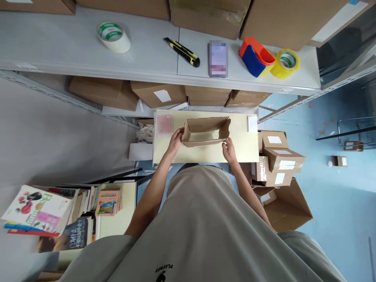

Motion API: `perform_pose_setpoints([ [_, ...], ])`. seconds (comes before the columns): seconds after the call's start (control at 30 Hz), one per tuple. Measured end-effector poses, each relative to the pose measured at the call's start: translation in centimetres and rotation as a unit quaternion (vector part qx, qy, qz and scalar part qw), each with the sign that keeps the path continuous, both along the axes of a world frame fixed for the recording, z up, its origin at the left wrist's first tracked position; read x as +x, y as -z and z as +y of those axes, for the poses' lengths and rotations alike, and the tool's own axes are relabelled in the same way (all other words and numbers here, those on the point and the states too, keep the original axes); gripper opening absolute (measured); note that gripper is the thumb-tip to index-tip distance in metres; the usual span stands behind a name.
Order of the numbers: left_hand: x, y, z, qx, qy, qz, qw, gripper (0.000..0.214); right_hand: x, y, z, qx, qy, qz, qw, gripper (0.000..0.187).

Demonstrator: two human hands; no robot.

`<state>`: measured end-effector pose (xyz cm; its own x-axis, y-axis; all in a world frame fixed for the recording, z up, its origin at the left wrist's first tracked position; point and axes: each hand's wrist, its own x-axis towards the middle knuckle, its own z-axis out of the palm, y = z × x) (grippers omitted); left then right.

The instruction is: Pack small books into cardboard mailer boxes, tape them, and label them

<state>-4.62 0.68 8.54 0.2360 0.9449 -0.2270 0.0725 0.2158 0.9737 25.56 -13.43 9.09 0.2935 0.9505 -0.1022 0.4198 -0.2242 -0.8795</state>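
Observation:
A small brown cardboard box (pixel 207 124) stands on the pale yellow table (pixel 243 150). Its upper side is unclosed, and the yellow surface shows through the middle of it. My left hand (pixel 175 141) grips the box at its left end, fingers against the side wall. At the near right corner, my right hand (pixel 228 150) has its fingers closed on the cardboard edge. Left of the box lies a pinkish flat packet (pixel 164 124), and a small white card (pixel 252 123) lies at the table's right end.
The shelf above holds a white tape roll (pixel 114 37), a utility knife (pixel 182 52), a phone (pixel 218 58), an orange-and-blue tape dispenser (pixel 256 57) and yellowish tape (pixel 285 64). Stacked cartons (pixel 279 158) flank the table on the right. Piled books (pixel 75 213) are at lower left.

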Motion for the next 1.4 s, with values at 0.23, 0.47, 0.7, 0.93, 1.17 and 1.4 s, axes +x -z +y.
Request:
perform_pose_setpoints([
  [0.23, -2.5, 0.0, 1.3, -0.086, 0.025, -0.038, 0.995, 0.064, -0.1, -1.2, 1.8, -0.081, 0.051, 0.184, 0.978, 0.063],
  [0.47, -3.8, -0.3, 1.7, -0.120, 0.066, -0.025, 0.990, 0.088, -0.1, -2.6, 3.6, -0.121, 0.068, 0.135, 0.981, 0.082],
  [0.7, -1.9, 1.1, 1.5, -0.067, 0.043, 0.057, 0.995, 0.075, -0.2, -1.4, 4.8, -0.160, 0.097, 0.099, 0.977, 0.086],
  [0.93, -0.3, 2.5, 2.4, 0.020, 0.020, 0.120, 0.992, 0.055, 0.5, -0.7, 4.5, -0.184, 0.088, 0.052, 0.978, 0.082],
  [1.17, -0.2, 1.6, 2.5, 0.056, -0.011, 0.151, 0.987, 0.051, 0.6, -1.9, 3.9, -0.152, 0.092, 0.094, 0.980, 0.084],
  [1.4, -3.8, -0.5, 0.8, 0.078, 0.066, 0.110, 0.989, 0.039, 0.1, -3.9, 1.1, -0.106, 0.024, 0.134, 0.985, 0.069],
])
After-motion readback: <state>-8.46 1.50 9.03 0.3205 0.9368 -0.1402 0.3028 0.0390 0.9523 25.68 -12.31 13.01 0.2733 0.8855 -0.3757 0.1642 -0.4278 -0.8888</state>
